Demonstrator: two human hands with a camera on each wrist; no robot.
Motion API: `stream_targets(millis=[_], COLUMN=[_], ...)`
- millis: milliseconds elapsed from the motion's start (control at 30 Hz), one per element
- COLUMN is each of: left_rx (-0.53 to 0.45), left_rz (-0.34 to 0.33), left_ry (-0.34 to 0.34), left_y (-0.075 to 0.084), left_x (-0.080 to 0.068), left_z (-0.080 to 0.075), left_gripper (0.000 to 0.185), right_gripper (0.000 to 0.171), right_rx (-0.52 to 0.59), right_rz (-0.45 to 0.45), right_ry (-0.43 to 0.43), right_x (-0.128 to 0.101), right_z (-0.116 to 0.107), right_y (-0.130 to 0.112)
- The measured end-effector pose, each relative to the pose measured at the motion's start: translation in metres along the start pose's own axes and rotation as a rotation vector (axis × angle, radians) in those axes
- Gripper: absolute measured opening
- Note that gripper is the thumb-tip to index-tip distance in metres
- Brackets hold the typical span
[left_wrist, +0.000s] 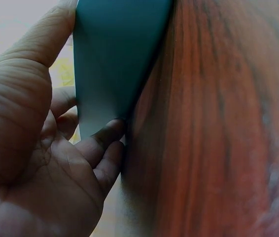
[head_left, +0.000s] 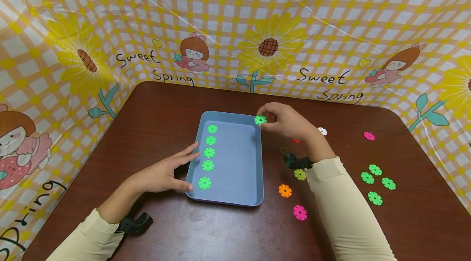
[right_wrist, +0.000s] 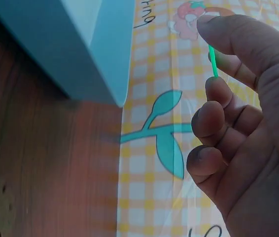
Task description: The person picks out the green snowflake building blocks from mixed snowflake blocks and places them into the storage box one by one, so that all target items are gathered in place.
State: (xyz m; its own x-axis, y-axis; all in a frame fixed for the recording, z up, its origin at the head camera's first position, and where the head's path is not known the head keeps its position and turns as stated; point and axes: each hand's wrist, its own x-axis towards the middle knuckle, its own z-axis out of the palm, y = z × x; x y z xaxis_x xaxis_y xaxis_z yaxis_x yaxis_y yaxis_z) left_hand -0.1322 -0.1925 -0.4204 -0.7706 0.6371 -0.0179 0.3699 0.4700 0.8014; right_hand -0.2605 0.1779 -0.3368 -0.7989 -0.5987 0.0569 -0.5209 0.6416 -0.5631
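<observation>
Five green flowers [head_left: 208, 152] already sit in the blue tray [head_left: 235, 195], your right hand [head_left: 285, 121] pinches a sixth flower [head_left: 260, 120] over its far corner, your flat, open left hand [head_left: 162, 175] steadies the tray, and four green ones [head_left: 375, 183] wait on the tabletop [head_left: 220, 232].

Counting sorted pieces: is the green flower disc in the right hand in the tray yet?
Not yet. The right hand pinches the green disc above the tray rim.
</observation>
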Motion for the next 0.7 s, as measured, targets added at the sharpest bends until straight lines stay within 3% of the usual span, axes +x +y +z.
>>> stream_targets(millis=[267,700], left_rx=[-0.008,0.002], left_rz=[-0.007,-0.013], left_ry=[-0.005,-0.01], left_y=[-0.001,0.002], left_x=[0.0,0.0], left_z=[0.001,-0.001], left_gripper=[0.094,0.094], right_gripper=[0.017,0.024], right_rx=[0.098,0.108], right_rz=[-0.016,0.007], right_ry=[0.002,-0.014], right_x=[0.014,0.037], right_z=[0.012,0.037], right_y=[-0.012,-0.017])
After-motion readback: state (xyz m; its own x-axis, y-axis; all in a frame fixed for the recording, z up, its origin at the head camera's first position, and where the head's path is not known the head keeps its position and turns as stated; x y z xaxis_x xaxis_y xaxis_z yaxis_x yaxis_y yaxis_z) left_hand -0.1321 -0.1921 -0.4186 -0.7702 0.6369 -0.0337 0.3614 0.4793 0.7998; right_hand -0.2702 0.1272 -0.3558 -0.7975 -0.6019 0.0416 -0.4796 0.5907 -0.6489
